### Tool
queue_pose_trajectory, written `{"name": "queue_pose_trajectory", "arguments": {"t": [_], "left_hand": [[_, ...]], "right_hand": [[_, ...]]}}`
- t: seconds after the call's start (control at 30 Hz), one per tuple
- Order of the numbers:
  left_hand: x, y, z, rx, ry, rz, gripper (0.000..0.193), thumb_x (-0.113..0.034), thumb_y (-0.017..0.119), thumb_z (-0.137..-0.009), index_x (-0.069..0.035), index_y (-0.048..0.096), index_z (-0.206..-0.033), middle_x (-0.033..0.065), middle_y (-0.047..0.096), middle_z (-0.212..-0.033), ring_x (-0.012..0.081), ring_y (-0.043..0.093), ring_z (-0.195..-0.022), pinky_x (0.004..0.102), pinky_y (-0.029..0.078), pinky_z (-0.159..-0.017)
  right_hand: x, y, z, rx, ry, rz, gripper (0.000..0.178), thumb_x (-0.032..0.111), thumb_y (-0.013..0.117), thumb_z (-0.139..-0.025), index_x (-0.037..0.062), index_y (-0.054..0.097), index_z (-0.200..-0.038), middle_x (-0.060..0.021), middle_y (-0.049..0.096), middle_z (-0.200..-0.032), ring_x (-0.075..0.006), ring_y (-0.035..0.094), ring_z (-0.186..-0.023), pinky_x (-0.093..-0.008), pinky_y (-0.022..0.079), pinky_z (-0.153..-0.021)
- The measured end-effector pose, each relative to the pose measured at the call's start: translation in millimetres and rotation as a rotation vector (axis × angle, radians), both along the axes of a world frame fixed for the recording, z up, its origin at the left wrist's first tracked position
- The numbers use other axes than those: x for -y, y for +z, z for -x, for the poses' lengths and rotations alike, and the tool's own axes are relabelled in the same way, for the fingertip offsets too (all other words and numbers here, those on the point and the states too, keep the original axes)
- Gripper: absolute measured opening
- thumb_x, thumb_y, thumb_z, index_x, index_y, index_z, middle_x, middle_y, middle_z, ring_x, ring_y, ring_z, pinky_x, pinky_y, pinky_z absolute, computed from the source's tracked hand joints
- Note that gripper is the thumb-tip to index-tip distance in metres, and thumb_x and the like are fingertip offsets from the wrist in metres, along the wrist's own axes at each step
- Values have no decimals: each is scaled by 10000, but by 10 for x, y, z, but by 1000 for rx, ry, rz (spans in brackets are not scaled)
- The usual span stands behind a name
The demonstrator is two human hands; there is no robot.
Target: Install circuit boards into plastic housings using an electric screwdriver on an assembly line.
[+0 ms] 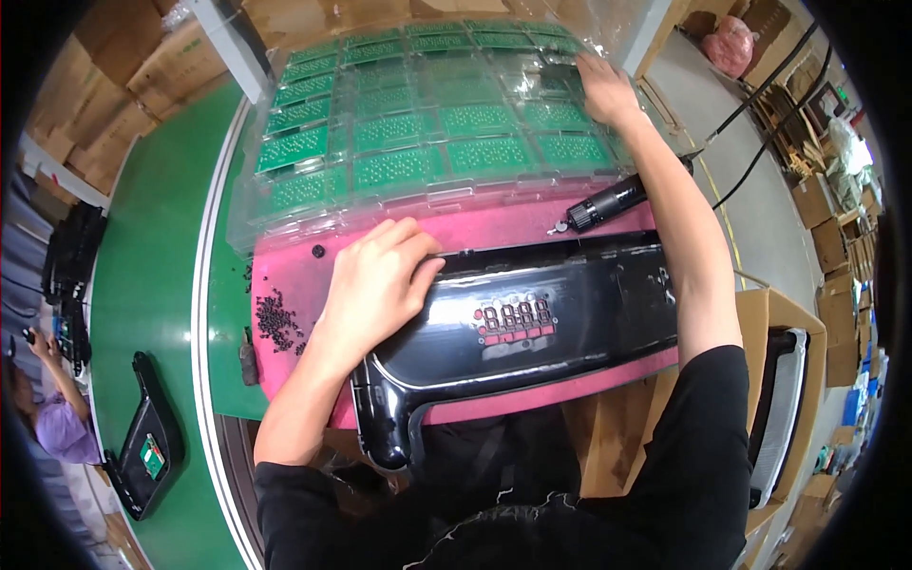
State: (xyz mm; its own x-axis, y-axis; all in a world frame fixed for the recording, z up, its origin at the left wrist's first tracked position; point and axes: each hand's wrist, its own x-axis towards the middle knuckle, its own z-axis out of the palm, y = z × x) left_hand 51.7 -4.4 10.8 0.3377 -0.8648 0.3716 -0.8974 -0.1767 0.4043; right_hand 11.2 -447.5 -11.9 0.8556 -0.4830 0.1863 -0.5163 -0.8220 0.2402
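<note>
A glossy black plastic housing [456, 332] with a handle-like arm at its left end lies across the pink mat. Digit-shaped cut-outs sit near its middle. My left hand [380, 275] is closed over its far left edge, the thumb resting on top. Beyond it, a clear plastic tray [437, 195] carries rows of green circuit boards [389, 166]. My right hand [606, 90] reaches to the tray's far right, fingers bent at a darker, tilted circuit board [559, 76]; the fingertips are partly hidden.
A black electric screwdriver [608, 204] with cables lies beneath my right forearm. Small black screws [275, 323] are scattered at the mat's left. On the green bench [161, 256] lies another housing [147, 446] with a board. A person in purple [66, 427] works far left. A cardboard box [788, 313] stands right.
</note>
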Motion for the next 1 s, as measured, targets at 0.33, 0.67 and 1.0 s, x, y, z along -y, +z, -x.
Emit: {"name": "queue_pose_trajectory", "arguments": {"t": [0.33, 0.67, 1.0], "left_hand": [[-37, 104, -75, 128, 30, 433, 744, -64, 857, -637, -34, 551, -1314, 177, 580, -1242, 354, 546, -1177, 434, 484, -983], [-82, 150, -16, 111, -263, 356, 703, -86, 861, -601, -36, 595, -1249, 116, 651, -1161, 333, 587, -1128, 434, 487, -967], [-109, 130, -162, 91, -488, 306, 715, -209, 882, -627, 8, 597, -1246, 167, 660, -1179, 354, 615, -1108, 466, 479, -974]], "right_hand": [[-1940, 947, 651, 631, 499, -748, 210, -7, 604, -849, 12, 680, -1043, -80, 694, -954, -195, 663, -923, -318, 519, -835], [-2616, 832, 1318, 440, 685, -999, 218, -53, 573, -883, -29, 632, -1092, -114, 676, -998, -187, 657, -934, -319, 517, -846], [-2744, 829, 1428, 392, 637, -1184, 237, -99, 560, -913, -58, 600, -1143, -103, 625, -1121, -165, 624, -1055, -295, 498, -946]]}}
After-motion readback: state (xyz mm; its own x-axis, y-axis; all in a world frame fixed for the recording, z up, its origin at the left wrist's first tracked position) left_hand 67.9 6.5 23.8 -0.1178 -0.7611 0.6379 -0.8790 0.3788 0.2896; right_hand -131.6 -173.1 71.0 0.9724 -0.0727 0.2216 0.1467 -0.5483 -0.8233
